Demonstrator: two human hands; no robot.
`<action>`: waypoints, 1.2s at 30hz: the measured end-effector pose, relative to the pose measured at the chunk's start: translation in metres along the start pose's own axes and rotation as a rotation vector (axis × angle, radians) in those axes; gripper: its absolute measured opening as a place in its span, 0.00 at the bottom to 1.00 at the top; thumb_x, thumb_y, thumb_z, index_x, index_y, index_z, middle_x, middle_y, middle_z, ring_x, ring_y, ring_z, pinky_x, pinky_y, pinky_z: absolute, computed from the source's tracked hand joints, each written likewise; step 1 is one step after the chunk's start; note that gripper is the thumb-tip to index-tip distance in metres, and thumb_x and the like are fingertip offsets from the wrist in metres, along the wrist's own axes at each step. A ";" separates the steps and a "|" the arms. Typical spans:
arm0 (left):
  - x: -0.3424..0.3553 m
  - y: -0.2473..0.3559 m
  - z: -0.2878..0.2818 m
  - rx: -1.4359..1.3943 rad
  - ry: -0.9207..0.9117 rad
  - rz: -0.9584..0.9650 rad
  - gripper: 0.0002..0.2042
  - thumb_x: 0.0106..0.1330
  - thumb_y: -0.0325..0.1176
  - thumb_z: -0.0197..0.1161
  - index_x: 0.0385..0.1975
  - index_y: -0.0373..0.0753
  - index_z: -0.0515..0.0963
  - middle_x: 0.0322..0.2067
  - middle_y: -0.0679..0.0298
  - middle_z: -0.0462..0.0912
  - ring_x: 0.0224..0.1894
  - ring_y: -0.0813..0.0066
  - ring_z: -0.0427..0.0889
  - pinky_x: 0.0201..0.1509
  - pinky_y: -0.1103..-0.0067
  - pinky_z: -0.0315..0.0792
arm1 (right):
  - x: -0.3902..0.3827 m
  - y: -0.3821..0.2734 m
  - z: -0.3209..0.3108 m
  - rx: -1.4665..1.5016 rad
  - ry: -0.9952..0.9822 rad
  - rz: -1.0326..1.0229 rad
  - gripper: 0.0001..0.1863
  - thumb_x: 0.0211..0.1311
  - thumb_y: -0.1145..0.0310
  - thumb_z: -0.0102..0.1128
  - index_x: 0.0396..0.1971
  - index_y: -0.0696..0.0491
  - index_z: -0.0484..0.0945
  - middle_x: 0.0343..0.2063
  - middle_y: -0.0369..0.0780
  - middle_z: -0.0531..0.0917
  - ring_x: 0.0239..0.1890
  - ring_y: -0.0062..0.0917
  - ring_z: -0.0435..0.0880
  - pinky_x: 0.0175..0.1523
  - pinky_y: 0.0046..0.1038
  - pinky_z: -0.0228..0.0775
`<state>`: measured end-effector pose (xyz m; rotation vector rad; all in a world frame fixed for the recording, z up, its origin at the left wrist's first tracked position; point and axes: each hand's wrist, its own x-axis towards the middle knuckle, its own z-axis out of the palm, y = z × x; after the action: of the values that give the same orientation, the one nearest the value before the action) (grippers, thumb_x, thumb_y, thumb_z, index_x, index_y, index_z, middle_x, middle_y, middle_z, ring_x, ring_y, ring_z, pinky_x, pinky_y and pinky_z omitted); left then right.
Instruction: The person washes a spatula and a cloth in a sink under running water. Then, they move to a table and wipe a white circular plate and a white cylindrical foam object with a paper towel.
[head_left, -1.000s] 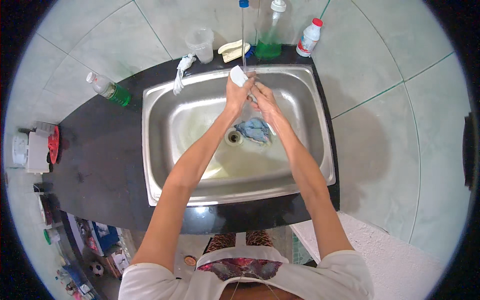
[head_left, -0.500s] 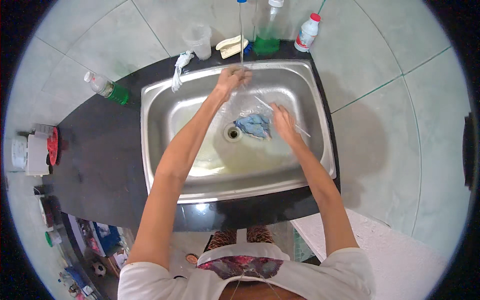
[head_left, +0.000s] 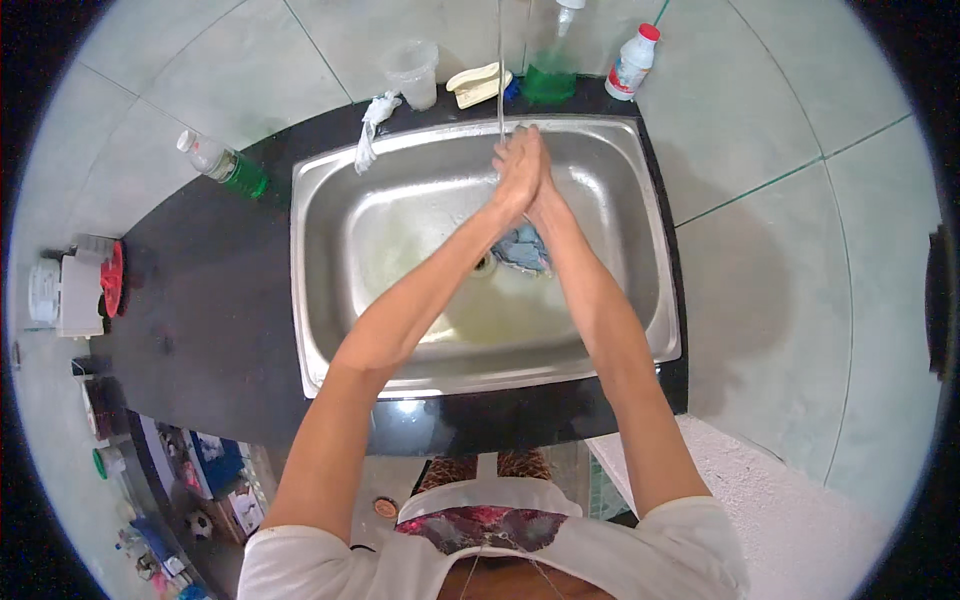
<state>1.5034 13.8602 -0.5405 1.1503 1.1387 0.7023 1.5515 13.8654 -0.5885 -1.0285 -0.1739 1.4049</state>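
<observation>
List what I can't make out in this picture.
In the head view:
Between the left hand and right hand: hidden by both.
Drain: partly hidden by the left forearm.
Water: source cut off by the upper edge.
Items, lower left: too small to identify.

Two hands (head_left: 517, 178) (head_left: 544, 180), three bottles (head_left: 238, 174) (head_left: 549, 84) (head_left: 632, 66) (one white)

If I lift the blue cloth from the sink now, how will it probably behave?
The blue cloth will likely hang floppy, since it lies crumpled in loose folds. It may feel heavy for its size and drip, as it lies in a wet-looking sink near a running stream of water. It seems unlikely to roll.
</observation>
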 end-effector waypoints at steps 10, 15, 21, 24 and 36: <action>0.050 -0.039 -0.085 0.231 -0.180 -0.007 0.15 0.62 0.31 0.49 0.44 0.25 0.69 0.42 0.48 0.74 0.47 0.60 0.74 0.51 0.75 0.68 | -0.075 0.055 -0.079 -2.111 -0.541 -0.870 0.20 0.55 0.55 0.54 0.38 0.57 0.75 0.43 0.47 0.72 0.46 0.32 0.71 0.44 0.34 0.67; 0.049 -0.024 -0.078 0.069 -0.405 -0.132 0.13 0.59 0.23 0.50 0.43 0.25 0.70 0.39 0.49 0.75 0.40 0.67 0.78 0.42 0.78 0.74 | -0.031 0.060 -0.088 -1.692 -0.412 -0.817 0.17 0.48 0.64 0.61 0.34 0.61 0.76 0.30 0.50 0.78 0.34 0.41 0.77 0.42 0.35 0.68; 0.044 -0.044 -0.088 0.255 -0.392 0.024 0.19 0.63 0.43 0.52 0.46 0.35 0.71 0.42 0.62 0.75 0.46 0.73 0.70 0.50 0.78 0.63 | 0.015 0.008 -0.032 -0.887 -0.159 -0.242 0.11 0.54 0.68 0.56 0.30 0.62 0.76 0.27 0.43 0.79 0.30 0.28 0.77 0.36 0.28 0.67; 0.034 -0.053 -0.091 0.064 -0.145 -0.043 0.24 0.62 0.53 0.49 0.46 0.38 0.71 0.42 0.61 0.74 0.46 0.72 0.69 0.51 0.73 0.63 | 0.010 -0.007 -0.005 -0.625 -0.168 -0.106 0.11 0.54 0.68 0.57 0.31 0.61 0.75 0.26 0.40 0.78 0.29 0.24 0.75 0.34 0.27 0.66; 0.056 -0.064 -0.084 -0.789 -0.175 -0.435 0.13 0.61 0.43 0.52 0.39 0.41 0.71 0.34 0.63 0.76 0.34 0.73 0.77 0.35 0.74 0.75 | -0.021 0.015 0.011 -1.393 -0.166 -1.085 0.16 0.56 0.66 0.49 0.40 0.62 0.65 0.40 0.54 0.68 0.44 0.47 0.67 0.48 0.38 0.61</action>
<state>1.4346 13.9184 -0.6190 0.2731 0.7993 0.6056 1.5284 13.8504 -0.5824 -1.4915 -1.7158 0.1803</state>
